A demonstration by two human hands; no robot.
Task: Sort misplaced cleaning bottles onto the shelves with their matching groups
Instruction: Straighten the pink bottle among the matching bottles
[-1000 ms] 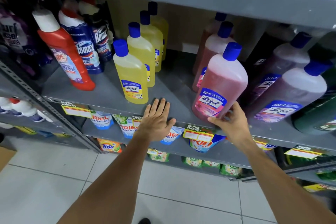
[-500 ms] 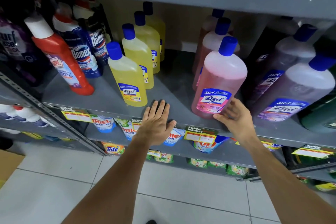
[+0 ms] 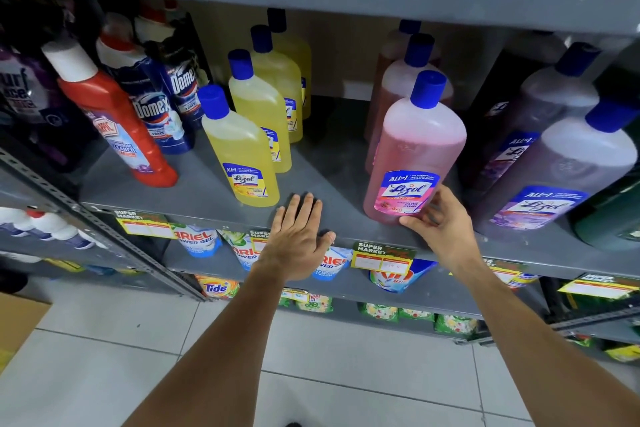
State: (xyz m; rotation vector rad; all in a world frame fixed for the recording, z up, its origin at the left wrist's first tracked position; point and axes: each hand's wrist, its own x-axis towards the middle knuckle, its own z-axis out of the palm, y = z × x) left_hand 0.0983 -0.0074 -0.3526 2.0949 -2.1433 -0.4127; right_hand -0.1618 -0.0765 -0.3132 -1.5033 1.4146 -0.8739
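We are gripping the pink plastic Lizol bottle with blue cap [image 3: 414, 156] at its base with our right hand [image 3: 438, 224], upright on the grey metal shelf [image 3: 322, 180]; left hand [image 3: 298, 246] is resting flat, fingers spread, on the shelf edge.

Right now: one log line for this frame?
right hand: on front pink Lizol bottle, upright | left hand: flat, shelf edge | placement finishing
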